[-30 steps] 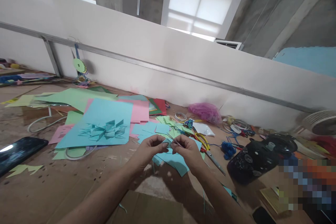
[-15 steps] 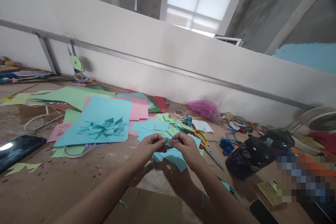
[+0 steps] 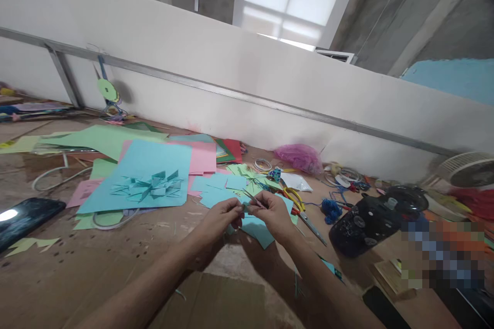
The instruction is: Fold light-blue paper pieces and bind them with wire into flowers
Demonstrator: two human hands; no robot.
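Note:
My left hand (image 3: 227,213) is closed in a pinch on something small and bluish that I cannot make out. Close beside it, my right hand (image 3: 270,212) grips a thin pointed tool (image 3: 252,196), its tips showing above the fingers. Blue paper pieces (image 3: 259,231) lie beneath and behind both hands. To the left, a cluster of folded blue paper pieces (image 3: 152,187) rests on a large blue sheet (image 3: 158,157).
Scissors (image 3: 313,229) and yellow-handled pliers (image 3: 294,198) lie right of my hands, near blue yarn (image 3: 331,211) and a black jug (image 3: 360,223). A phone (image 3: 29,218) is at far left. A pink bag (image 3: 299,158) sits by the white wall.
The tool in my right hand has tilted and shows more above the fingers. My left hand has turned slightly. The whole view has shifted a little.

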